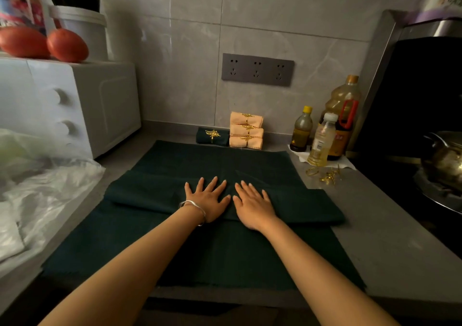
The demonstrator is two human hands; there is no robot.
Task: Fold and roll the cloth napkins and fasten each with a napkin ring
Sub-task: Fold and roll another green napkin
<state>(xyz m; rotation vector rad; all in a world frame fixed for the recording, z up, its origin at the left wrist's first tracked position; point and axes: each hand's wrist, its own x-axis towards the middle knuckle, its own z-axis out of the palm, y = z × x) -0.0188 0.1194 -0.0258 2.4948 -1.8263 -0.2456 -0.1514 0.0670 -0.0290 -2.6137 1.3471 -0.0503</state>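
I am viewing a grey countertop on which a dark green napkin is lying spread flat. A folded band of green cloth is crossing its middle. My left hand and right hand are pressing flat on this band, side by side, fingers spread and gripping nothing. At the wall, 3 peach rolled napkins are sitting stacked, each wearing a gold leaf ring, with 1 green rolled napkin just beside them, also ringed. Loose gold napkin rings are lying near 3 oil bottles to the right.
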